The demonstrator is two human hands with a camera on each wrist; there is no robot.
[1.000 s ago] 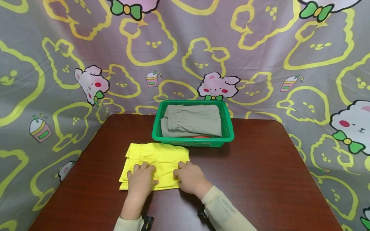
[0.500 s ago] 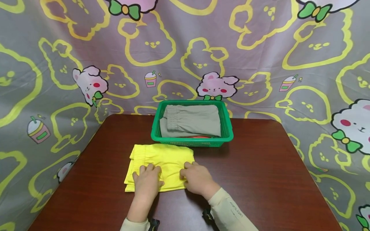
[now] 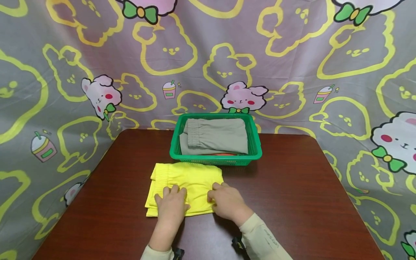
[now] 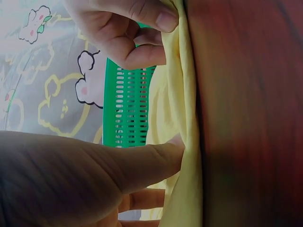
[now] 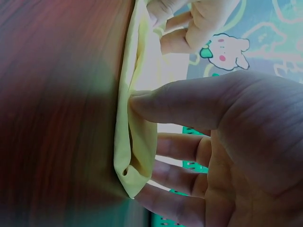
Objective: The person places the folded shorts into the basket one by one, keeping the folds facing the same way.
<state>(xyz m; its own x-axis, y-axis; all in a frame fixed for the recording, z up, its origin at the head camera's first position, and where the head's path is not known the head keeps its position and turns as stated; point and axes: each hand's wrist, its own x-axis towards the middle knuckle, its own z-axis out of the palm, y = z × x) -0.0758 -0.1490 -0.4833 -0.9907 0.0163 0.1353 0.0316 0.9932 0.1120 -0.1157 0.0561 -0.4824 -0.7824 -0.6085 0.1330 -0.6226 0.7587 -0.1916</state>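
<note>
Folded yellow shorts, with a gathered elastic waistband at the left, lie flat on the table in the head view. My left hand rests on their left half, fingers spread and tips touching the cloth. My right hand rests at their right end. In the left wrist view the left thumb presses against the near edge of the yellow cloth. The right wrist view has the right thumb on the folded layers, with the other fingers extended over the cloth. Neither hand visibly grips it.
Behind the shorts stands a green plastic basket with perforated sides. Inside it lies a folded grey garment, with a strip of orange-red showing beneath. The brown table ends at a patterned curtain around its back and sides.
The yellow shorts have slid to the right along the table, both hands moving with them. Basket and grey garment have stayed in place.
</note>
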